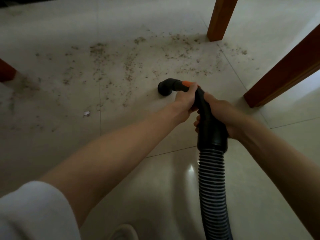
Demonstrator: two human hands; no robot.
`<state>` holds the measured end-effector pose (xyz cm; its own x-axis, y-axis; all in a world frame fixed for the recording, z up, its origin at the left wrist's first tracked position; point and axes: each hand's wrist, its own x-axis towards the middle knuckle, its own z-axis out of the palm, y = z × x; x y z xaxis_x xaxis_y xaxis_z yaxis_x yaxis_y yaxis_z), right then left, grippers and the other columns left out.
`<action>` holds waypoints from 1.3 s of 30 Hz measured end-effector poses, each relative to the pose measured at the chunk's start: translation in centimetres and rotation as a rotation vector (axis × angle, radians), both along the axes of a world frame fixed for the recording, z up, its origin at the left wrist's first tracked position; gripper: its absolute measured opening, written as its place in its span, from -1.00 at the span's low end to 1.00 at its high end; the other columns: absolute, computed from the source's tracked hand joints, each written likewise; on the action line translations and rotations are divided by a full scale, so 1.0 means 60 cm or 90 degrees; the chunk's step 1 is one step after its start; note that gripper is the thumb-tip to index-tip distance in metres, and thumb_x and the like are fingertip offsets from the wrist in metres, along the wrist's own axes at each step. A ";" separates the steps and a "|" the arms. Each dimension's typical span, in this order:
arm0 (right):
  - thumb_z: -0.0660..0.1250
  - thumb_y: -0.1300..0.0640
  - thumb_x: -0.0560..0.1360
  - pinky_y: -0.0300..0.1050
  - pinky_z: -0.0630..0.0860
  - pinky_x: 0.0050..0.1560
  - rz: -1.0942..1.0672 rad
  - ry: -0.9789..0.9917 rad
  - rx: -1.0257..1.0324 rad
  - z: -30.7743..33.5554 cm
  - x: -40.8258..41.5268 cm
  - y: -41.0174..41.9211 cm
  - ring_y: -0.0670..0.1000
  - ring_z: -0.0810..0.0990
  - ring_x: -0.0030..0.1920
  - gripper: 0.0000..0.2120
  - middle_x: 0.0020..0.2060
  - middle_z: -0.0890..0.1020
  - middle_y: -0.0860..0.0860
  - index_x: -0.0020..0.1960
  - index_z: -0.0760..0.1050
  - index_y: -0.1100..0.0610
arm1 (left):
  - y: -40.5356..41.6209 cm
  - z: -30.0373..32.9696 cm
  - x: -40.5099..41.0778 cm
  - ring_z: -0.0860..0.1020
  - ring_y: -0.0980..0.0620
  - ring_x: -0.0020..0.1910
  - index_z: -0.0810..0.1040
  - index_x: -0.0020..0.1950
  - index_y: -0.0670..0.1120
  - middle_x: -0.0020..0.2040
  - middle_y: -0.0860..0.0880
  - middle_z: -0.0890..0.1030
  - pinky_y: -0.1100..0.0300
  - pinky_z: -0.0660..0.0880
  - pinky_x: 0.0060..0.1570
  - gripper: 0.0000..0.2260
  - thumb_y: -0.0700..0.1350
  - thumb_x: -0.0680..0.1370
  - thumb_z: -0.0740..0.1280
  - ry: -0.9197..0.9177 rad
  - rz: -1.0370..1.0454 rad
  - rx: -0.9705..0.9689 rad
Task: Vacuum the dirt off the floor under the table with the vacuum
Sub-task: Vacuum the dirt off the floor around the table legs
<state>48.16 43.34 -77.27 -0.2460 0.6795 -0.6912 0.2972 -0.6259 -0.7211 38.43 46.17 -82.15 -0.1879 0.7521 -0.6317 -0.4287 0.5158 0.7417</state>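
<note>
Barely started, I'd say: both hands, left hand (184,103) and right hand (220,113), grasp the black ribbed-hose vacuum nozzle (166,87), but gritty brown dirt (129,66) covers the pale tiled floor (52,144) far and left.

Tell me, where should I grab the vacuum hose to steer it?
Probably grip the smooth black handle tube from above, not the ribbed hose, which would likely bend. The tube is stiff and leads straight to the nozzle on the floor. Here the left hand holds near the orange part, and the right hand holds lower.
</note>
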 end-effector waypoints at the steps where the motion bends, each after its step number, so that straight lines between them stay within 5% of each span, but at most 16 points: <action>1: 0.08 -0.12 0.63 -0.12 0.59 -0.46 0.008 -0.005 0.000 0.002 0.005 -0.005 0.02 0.57 -0.54 -0.60 -0.41 0.53 0.13 -0.02 0.40 0.24 | -0.006 0.001 0.004 0.50 -0.01 -0.24 0.42 0.04 -0.23 -0.19 -0.08 0.49 0.17 0.50 -0.20 -0.74 -0.02 0.64 0.17 -0.001 -0.001 0.005; 10: 0.06 -0.11 0.64 -0.13 0.58 -0.49 0.020 -0.009 0.011 0.006 0.005 -0.041 0.02 0.58 -0.54 -0.59 -0.36 0.53 0.15 -0.01 0.38 0.24 | -0.043 0.008 0.005 0.51 -0.03 -0.17 0.36 0.31 -0.32 -0.05 -0.13 0.51 0.12 0.51 -0.10 -0.59 -0.02 0.64 0.16 -0.006 -0.002 -0.002; 17: 0.03 -0.10 0.65 -0.11 0.60 -0.41 0.033 -0.035 0.063 0.001 -0.035 -0.016 0.06 0.57 -0.44 -0.59 -0.32 0.53 0.14 -0.07 0.41 0.22 | -0.021 0.007 -0.030 0.51 -0.07 -0.09 0.41 -0.06 -0.23 -0.15 -0.08 0.50 0.11 0.47 -0.04 -0.73 0.00 0.60 0.25 -0.012 0.027 -0.031; 19: 0.03 -0.07 0.65 -0.15 0.58 -0.47 0.029 -0.031 0.083 -0.006 -0.059 -0.005 0.08 0.56 -0.41 -0.60 -0.29 0.53 0.16 -0.08 0.41 0.23 | -0.016 0.003 -0.047 0.51 -0.07 -0.03 0.46 0.10 -0.25 -0.09 -0.09 0.53 0.11 0.45 -0.03 -0.68 0.02 0.58 0.28 0.009 0.032 -0.034; 24: 0.01 -0.07 0.65 0.07 0.63 -0.16 0.046 -0.042 0.124 -0.035 -0.104 0.012 0.19 0.63 -0.19 -0.52 -0.10 0.60 0.22 0.18 0.41 0.34 | -0.016 -0.003 -0.087 0.50 0.01 -0.17 0.47 0.25 -0.19 -0.10 -0.06 0.55 0.18 0.43 -0.27 -0.65 0.00 0.55 0.31 0.000 0.028 -0.056; 26: 0.01 -0.06 0.65 -0.07 0.58 -0.36 0.050 -0.023 0.116 -0.036 -0.103 0.021 0.13 0.60 -0.32 -0.57 -0.20 0.57 0.18 0.16 0.38 0.30 | -0.015 -0.008 -0.096 0.48 -0.01 -0.10 0.50 0.24 -0.20 -0.07 -0.06 0.55 0.19 0.38 -0.22 -0.65 0.00 0.56 0.30 0.033 0.016 -0.048; 30: 0.03 -0.09 0.65 -0.10 0.56 -0.41 0.056 -0.035 0.098 -0.030 -0.090 0.029 0.07 0.58 -0.42 -0.59 -0.27 0.55 0.17 0.13 0.37 0.26 | -0.002 -0.011 -0.095 0.47 -0.01 -0.03 0.50 0.15 -0.13 -0.05 -0.03 0.54 0.21 0.37 -0.15 -0.72 0.04 0.57 0.27 0.047 -0.011 -0.046; 35: 0.03 -0.07 0.65 -0.21 0.52 -0.55 0.086 -0.030 0.089 -0.024 -0.078 -0.005 0.07 0.56 -0.44 -0.58 -0.29 0.52 0.18 0.12 0.40 0.29 | -0.009 -0.022 -0.080 0.50 -0.04 0.07 0.43 0.15 -0.15 0.03 -0.04 0.52 0.07 0.41 0.21 -0.66 0.11 0.59 0.21 0.046 -0.027 -0.042; 39: 0.04 -0.06 0.64 -0.15 0.58 -0.46 0.119 -0.052 0.081 -0.016 -0.072 -0.048 0.04 0.59 -0.50 -0.63 -0.35 0.53 0.16 -0.06 0.39 0.23 | -0.055 -0.033 -0.088 0.49 -0.02 -0.01 0.45 0.21 -0.19 -0.04 -0.03 0.52 0.13 0.42 0.04 -0.59 0.12 0.59 0.20 0.010 -0.021 -0.031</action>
